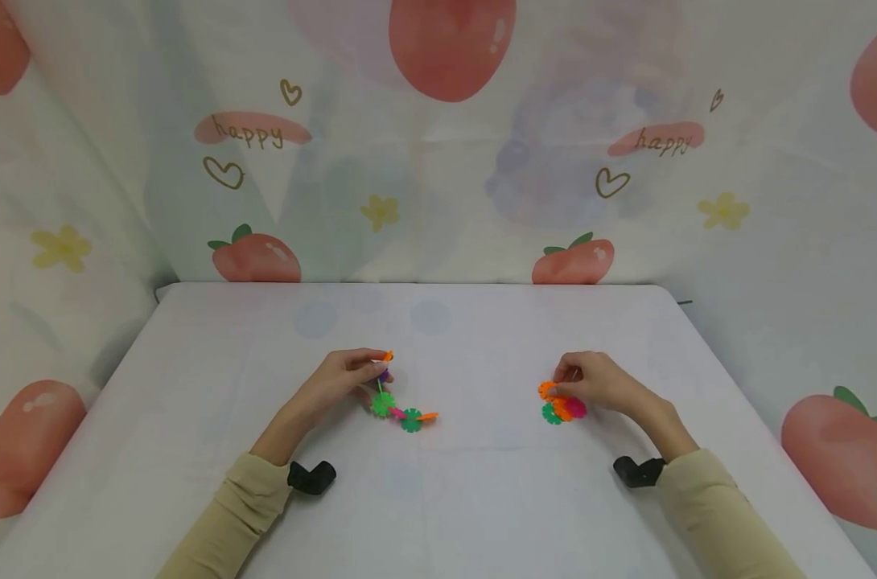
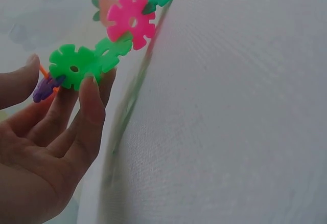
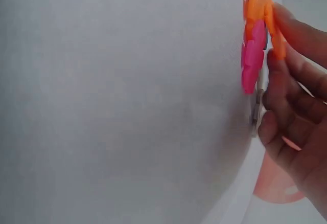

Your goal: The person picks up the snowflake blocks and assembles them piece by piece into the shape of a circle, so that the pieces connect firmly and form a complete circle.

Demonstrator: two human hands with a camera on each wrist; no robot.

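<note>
A chain of notched plastic flower discs, the kind that slot together, hangs from my left hand (image 1: pixel 343 376). Purple and orange discs are at its held end; a bright green disc (image 2: pixel 74 66), a pink disc (image 2: pixel 131 20) and a teal disc (image 1: pixel 411 420) follow, with orange at the far tip. The thumb and fingers of the left hand grip the purple end. On the right, my right hand (image 1: pixel 603 381) pinches an orange disc (image 1: pixel 546 390) between thumb and fingers. Just beneath lie another orange disc, a magenta disc (image 1: pixel 575 408), a green disc (image 1: pixel 552 413) and a pale disc (image 3: pixel 257 112).
Both hands are over a white-covered table (image 1: pixel 438 507), roughly level with each other and well apart. A printed cloth backdrop (image 1: pixel 438 185) rises behind the table's far edge and along both sides. Black wrist-worn devices (image 1: pixel 312 478) sit at both cuffs.
</note>
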